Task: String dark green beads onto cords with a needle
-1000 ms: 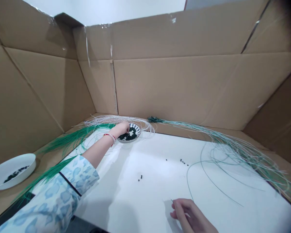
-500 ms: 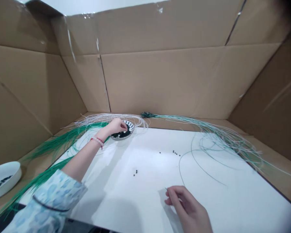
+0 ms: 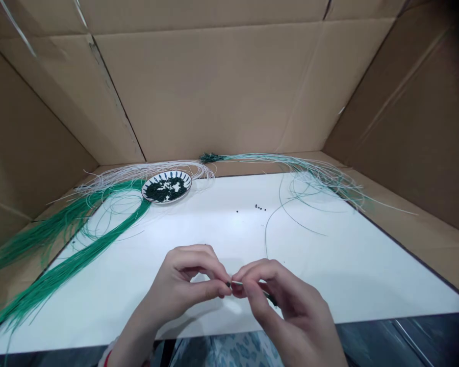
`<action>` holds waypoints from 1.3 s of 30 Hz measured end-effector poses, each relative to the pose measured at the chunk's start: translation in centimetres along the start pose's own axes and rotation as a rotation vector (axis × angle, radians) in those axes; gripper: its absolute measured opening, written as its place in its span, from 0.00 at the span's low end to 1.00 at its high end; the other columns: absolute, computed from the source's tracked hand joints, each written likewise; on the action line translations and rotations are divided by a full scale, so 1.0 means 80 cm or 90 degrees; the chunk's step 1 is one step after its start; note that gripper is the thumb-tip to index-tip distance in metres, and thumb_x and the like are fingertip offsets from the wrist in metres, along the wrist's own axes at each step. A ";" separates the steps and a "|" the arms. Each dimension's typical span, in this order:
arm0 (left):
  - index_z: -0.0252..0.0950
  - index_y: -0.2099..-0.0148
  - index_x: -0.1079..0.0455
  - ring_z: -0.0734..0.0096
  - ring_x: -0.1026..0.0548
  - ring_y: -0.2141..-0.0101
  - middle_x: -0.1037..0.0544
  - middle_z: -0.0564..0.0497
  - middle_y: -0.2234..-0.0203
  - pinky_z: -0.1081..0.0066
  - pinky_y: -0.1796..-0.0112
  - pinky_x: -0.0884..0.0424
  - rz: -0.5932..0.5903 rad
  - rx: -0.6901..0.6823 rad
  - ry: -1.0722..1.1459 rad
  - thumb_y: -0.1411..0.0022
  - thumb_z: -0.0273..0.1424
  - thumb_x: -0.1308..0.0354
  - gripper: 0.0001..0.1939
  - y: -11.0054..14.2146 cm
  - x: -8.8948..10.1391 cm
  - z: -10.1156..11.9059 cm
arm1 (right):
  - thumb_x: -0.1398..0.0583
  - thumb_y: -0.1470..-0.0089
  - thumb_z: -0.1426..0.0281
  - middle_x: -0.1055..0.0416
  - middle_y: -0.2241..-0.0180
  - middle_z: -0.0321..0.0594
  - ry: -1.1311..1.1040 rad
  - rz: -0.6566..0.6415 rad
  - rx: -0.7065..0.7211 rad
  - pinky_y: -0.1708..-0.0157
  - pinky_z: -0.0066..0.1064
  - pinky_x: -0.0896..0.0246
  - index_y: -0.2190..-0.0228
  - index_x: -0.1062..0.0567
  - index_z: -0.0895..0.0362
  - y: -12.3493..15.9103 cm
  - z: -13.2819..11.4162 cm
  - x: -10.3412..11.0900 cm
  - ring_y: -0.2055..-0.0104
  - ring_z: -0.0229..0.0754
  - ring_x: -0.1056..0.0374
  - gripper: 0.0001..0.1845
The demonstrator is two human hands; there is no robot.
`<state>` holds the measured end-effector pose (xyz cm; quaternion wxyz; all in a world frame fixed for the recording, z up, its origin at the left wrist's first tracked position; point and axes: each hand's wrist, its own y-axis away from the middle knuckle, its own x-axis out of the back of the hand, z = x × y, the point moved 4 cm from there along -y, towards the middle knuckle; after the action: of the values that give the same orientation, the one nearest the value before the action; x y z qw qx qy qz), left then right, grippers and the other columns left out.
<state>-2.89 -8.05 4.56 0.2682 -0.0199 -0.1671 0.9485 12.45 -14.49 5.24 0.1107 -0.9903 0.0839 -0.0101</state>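
My left hand point(image 3: 185, 285) pinches a tiny dark bead point(image 3: 228, 284) between thumb and forefinger. Close against it, fingertips nearly touching, my right hand point(image 3: 290, 303) grips a thin pale strand point(image 3: 237, 283) whose tip points at the bead. Something dark green, perhaps beads on the strand, shows below the right fingers point(image 3: 271, 298); the fingers hide part of it. Both hands are over the front of the white board point(image 3: 367, 265). A shallow plate with a striped rim point(image 3: 149, 182) holds many dark beads point(image 3: 164, 189) behind them.
Green strands point(image 3: 87, 257) spread along the left side, with white strands point(image 3: 137, 173) behind the plate. A pale green bundle with a dark beaded end point(image 3: 210, 158) runs to the right. Several loose beads point(image 3: 260, 207) lie mid-board. Cardboard walls point(image 3: 222, 92) enclose the back and sides.
My left hand has come back from the plate to my right hand, now with a bead in its fingers. The view has tilted downward, and the white bowl at left is out of sight.
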 end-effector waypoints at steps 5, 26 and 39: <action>0.41 0.69 0.16 0.73 0.28 0.77 0.21 0.50 0.80 0.74 0.76 0.31 0.046 -0.026 0.083 0.46 0.34 0.27 0.03 0.010 -0.004 -0.010 | 0.38 0.45 0.72 0.21 0.74 0.33 -0.003 0.012 0.027 0.68 0.20 0.29 0.76 0.24 0.53 0.010 -0.007 -0.007 0.73 0.36 0.26 0.08; 0.35 0.60 0.25 0.71 0.26 0.74 0.23 0.49 0.74 0.75 0.73 0.28 -0.010 -0.218 -0.430 0.37 0.18 0.39 0.08 0.018 -0.017 0.047 | 0.39 0.47 0.73 0.21 0.70 0.35 0.062 0.002 0.017 0.63 0.22 0.27 0.76 0.27 0.53 0.010 0.001 0.000 0.68 0.38 0.23 0.07; 0.37 0.60 0.24 0.74 0.24 0.74 0.22 0.51 0.73 0.78 0.73 0.27 0.015 -0.189 -0.360 0.38 0.19 0.37 0.08 0.022 -0.015 0.038 | 0.35 0.48 0.65 0.23 0.73 0.38 -0.029 -0.008 -0.114 0.66 0.26 0.26 0.77 0.26 0.54 0.002 0.013 0.001 0.70 0.40 0.25 0.10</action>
<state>-3.10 -11.02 6.79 0.1946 0.2041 -0.3712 0.8847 12.51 -14.42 4.21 0.0233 -0.9967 0.0757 0.0191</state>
